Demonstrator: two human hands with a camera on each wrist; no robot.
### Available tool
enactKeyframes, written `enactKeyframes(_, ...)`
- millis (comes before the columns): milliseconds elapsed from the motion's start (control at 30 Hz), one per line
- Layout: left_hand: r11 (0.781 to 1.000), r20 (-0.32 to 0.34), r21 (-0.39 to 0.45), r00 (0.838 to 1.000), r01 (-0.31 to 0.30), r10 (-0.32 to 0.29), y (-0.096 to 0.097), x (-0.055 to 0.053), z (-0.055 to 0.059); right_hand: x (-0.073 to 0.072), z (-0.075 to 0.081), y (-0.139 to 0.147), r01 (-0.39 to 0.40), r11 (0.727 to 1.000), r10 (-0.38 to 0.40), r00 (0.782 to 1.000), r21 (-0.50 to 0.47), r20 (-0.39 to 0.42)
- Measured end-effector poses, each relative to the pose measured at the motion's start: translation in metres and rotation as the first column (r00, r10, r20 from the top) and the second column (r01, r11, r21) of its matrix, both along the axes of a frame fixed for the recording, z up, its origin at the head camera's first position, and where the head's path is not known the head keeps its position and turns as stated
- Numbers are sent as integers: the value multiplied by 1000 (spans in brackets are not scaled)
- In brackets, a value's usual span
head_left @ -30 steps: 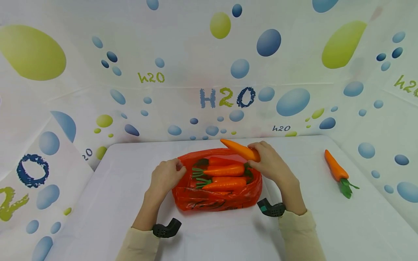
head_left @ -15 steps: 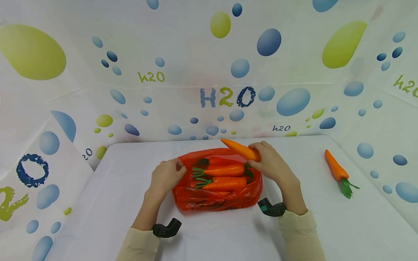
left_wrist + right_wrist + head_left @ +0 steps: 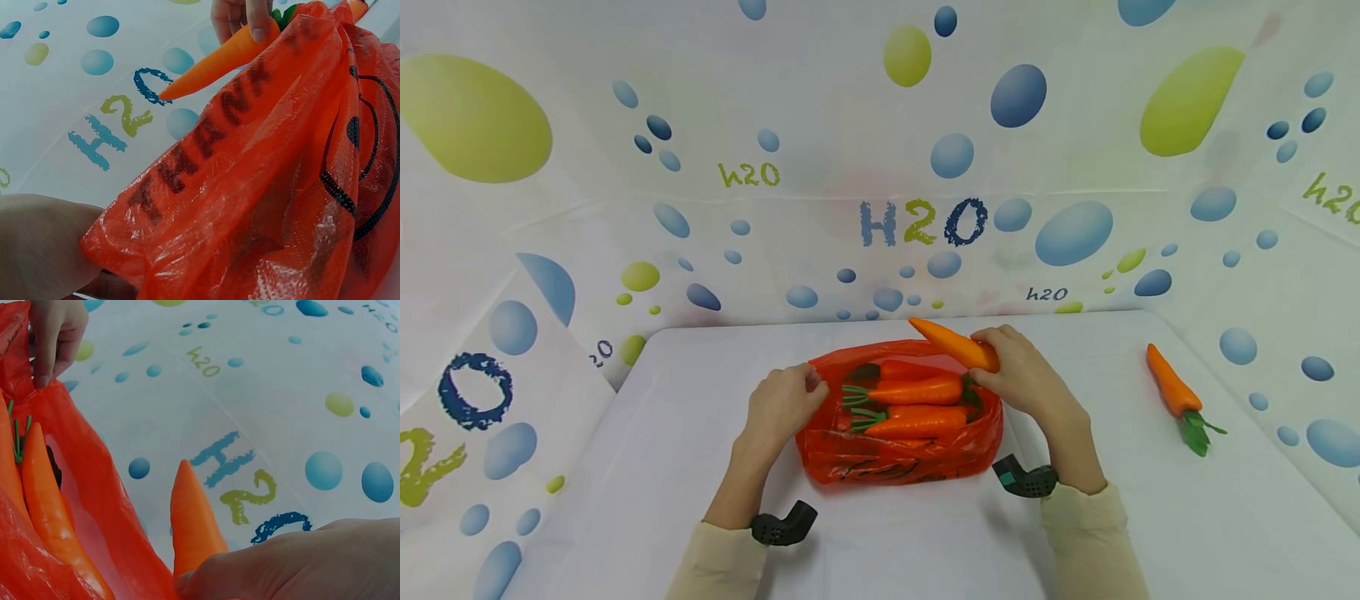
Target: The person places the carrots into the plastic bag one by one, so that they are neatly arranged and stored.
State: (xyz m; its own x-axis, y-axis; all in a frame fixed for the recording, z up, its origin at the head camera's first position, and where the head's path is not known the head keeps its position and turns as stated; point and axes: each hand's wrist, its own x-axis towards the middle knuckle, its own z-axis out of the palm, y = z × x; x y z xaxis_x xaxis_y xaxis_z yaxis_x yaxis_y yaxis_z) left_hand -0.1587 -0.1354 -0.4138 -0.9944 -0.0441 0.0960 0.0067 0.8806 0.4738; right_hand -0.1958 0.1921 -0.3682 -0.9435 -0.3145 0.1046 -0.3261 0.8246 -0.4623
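A red plastic bag lies on the table with its mouth open, several orange carrots inside, green tops showing. My left hand pinches the bag's rim at its left side; the left wrist view shows the red film pulled up taut, with dark print on it. Above the bag's far right rim, my right hand grips one carrot near its leafy end, its tip pointing to the far left. In the right wrist view that carrot stands beside the bag's edge.
One more carrot with green leaves lies alone on the white table at the right. Behind the table rises a white backdrop printed with blue and green drops and H2O lettering.
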Motion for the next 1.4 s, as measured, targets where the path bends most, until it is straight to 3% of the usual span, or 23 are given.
enactKeyframes(700, 1000, 20, -3, 1000, 0, 0, 1, -1, -1, -1, -1, -2, -1, 1000, 1, 999, 12, 32)
enactKeyframes(1400, 1000, 21, 5, 1000, 8, -8, 1, 0, 0, 3, 1, -8, -40, 999, 40, 999, -1, -15)
